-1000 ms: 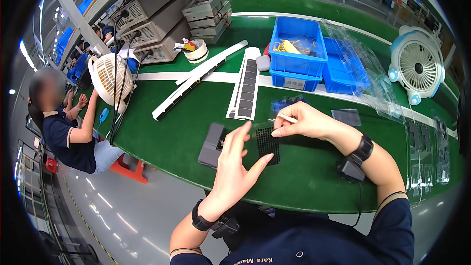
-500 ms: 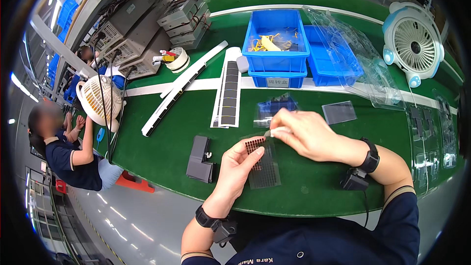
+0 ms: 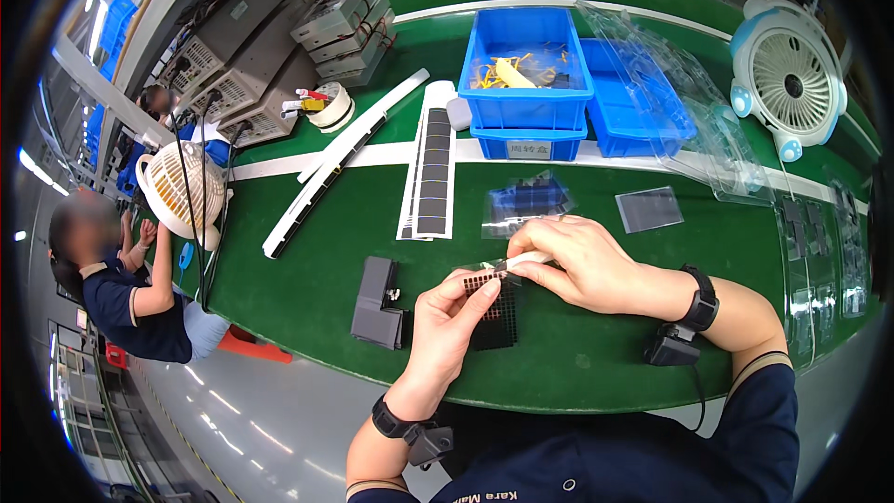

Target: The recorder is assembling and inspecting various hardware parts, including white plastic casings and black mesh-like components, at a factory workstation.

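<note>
Between the thumb and fingers of my left hand (image 3: 442,319) is a thin sheet with a grid of small black squares (image 3: 498,324); its upper corner is pinched. My right hand (image 3: 591,265) is closed on a slim white piece with a dark tip (image 3: 529,259), whose exact kind I cannot make out. That tip meets the upper edge of the sheet, close to my left fingertips. Behind my right hand lie clear film pieces with dark patches (image 3: 523,200). A folded black piece (image 3: 377,303) rests left of my left hand.
Two blue bins (image 3: 526,112) are stacked at the back, beside a blue tray (image 3: 629,135) under clear plastic trays (image 3: 666,93). Strips with black panels (image 3: 435,177) lie left of them. A fan (image 3: 792,84) stands right. Another person (image 3: 130,289) sits at far left.
My right hand has lowered and flattened, bringing the white piece onto the sheet's upper edge. The sheet has tilted and its grid looks darker. My left hand keeps its pinch.
</note>
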A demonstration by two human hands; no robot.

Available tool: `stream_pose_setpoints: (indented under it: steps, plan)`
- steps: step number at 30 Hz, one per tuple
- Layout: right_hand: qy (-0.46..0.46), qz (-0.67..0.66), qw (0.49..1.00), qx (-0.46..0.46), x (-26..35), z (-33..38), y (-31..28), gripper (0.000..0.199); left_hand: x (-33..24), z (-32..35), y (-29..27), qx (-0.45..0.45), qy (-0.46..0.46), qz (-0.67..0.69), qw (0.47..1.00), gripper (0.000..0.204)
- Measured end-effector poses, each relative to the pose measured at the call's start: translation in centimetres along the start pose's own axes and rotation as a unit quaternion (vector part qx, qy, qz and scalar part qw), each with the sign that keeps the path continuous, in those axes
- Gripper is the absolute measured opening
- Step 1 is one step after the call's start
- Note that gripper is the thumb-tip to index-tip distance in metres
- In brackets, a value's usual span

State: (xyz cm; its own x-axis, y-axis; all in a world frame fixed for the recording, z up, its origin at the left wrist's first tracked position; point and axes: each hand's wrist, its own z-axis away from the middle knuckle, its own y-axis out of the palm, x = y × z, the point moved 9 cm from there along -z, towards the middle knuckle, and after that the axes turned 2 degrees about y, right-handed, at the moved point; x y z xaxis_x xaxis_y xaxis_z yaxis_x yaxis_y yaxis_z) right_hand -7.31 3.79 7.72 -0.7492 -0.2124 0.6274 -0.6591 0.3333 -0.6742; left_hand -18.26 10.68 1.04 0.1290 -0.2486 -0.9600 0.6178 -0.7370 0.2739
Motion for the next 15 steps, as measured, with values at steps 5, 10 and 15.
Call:
stream_pose_setpoints:
  steps: [5,10,15]
  plan:
    - [-0.004,-0.001,1.0,-0.006,-0.03,0.06,-0.15,0.015,-0.05,-0.08,0.11,-0.006,-0.001,0.003,1.0,0.012]
    - [0.002,-0.023,1.0,-0.02,0.08,0.13,-0.17,0.014,-0.08,0.16,-0.14,0.002,0.013,0.006,1.0,0.013]
    - [0.025,-0.052,0.998,0.004,-0.07,0.11,0.02,0.014,-0.4,0.17,-0.11,-0.006,0.012,0.006,1.0,0.012]
